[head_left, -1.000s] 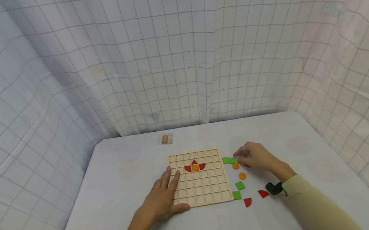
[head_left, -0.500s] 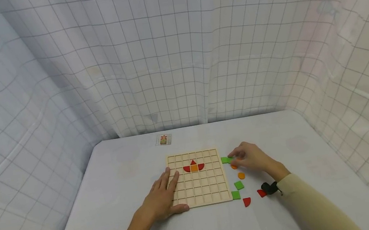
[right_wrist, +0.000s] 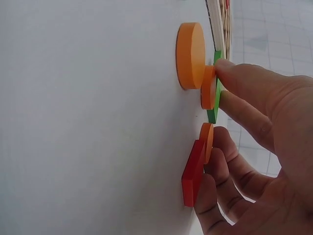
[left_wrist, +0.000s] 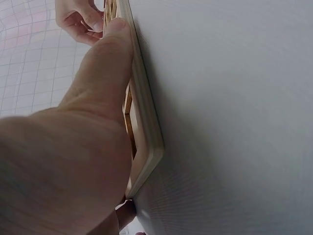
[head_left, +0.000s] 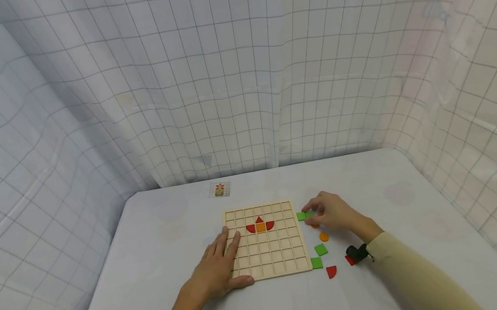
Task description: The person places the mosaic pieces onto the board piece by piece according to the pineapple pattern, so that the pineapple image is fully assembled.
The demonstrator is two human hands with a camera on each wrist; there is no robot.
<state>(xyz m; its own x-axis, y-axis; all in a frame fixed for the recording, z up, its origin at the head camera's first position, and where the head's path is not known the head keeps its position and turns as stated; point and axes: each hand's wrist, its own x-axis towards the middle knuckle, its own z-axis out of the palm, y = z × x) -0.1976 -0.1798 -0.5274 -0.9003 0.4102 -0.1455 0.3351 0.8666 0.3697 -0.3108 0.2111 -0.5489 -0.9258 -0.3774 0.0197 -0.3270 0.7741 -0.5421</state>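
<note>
My left hand (head_left: 215,270) rests flat on the left edge of a wooden grid board (head_left: 271,259), its thumb along the front corner. The board's cells hold a red triangle (head_left: 259,219), an orange square (head_left: 260,227) and two red quarter-circles (head_left: 270,224). Off the board's right side, my right hand (head_left: 334,212) reaches down with thumb and index finger apart over a green square tile (head_left: 309,214). In the right wrist view the thumb tip is right at an orange disc (right_wrist: 208,88). The other fingers hang close over another orange disc (right_wrist: 208,134) and a red tile (right_wrist: 192,178).
Another green tile (head_left: 301,216) lies against the board's right edge. Nearer me are an orange disc (head_left: 324,236), two green tiles (head_left: 321,249) and red quarter-circles (head_left: 332,271). A small pattern card (head_left: 219,190) lies behind the board. White gridded curtains (head_left: 221,100) surround the table.
My right hand has shifted left, toward the board, and now partly covers the green tile and orange disc. A red piece by the right wrist is more hidden. The left hand stays put.
</note>
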